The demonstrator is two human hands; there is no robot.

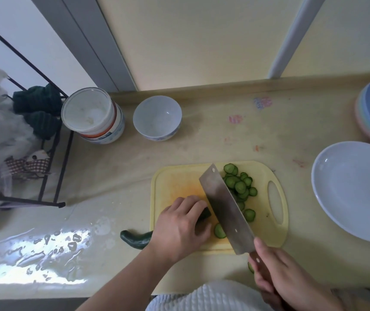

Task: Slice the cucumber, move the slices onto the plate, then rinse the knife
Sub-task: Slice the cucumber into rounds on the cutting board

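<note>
On yellow cutting board [175, 185]: left hand [179, 230] clenched over cucumber [137, 237], right hand [285, 281] gripping knife [226, 209] beside slices [240, 187].

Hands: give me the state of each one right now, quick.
Left hand: closed, its grip pinning the cucumber to the cutting board.
Right hand: closed around the knife handle.

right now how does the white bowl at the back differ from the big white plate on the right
The bowl is deep, steep-walled and smaller across; the plate is shallow and far wider. The bowl has a blue pattern on its outer wall; the plate looks plain. The bowl stands near the back wall beside a stack of tubs; the plate lies right of the cutting board. Both are white and hold nothing.
</note>
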